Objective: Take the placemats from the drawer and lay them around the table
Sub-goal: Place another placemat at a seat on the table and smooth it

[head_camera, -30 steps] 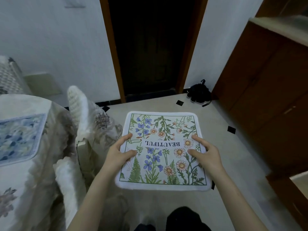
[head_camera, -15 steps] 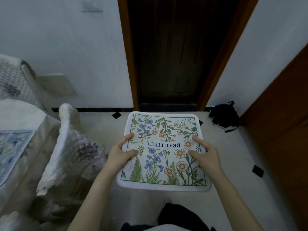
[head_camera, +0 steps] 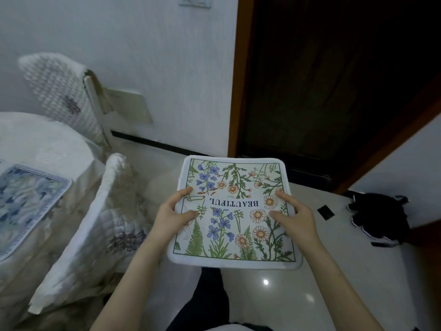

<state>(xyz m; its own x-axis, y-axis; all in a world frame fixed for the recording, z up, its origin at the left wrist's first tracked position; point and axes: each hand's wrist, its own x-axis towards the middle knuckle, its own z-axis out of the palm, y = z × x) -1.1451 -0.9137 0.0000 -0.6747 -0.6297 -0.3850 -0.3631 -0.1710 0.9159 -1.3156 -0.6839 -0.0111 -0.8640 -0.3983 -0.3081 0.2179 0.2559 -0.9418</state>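
Fingers (head_camera: 191, 214) pinch floral placemat (head_camera: 235, 211) — both hands | blue placemat (head_camera: 26, 204) on table (head_camera: 43, 144)

Both hands held a floral placemat (head_camera: 235, 211) flat above the floor: the left hand (head_camera: 173, 217) pinched its left edge, the right hand (head_camera: 294, 217) its right. Left of that placemat, a blue placemat (head_camera: 26, 201) lay on the cloth-covered worktop (head_camera: 43, 144), beside two covered chairs (head_camera: 78, 237).
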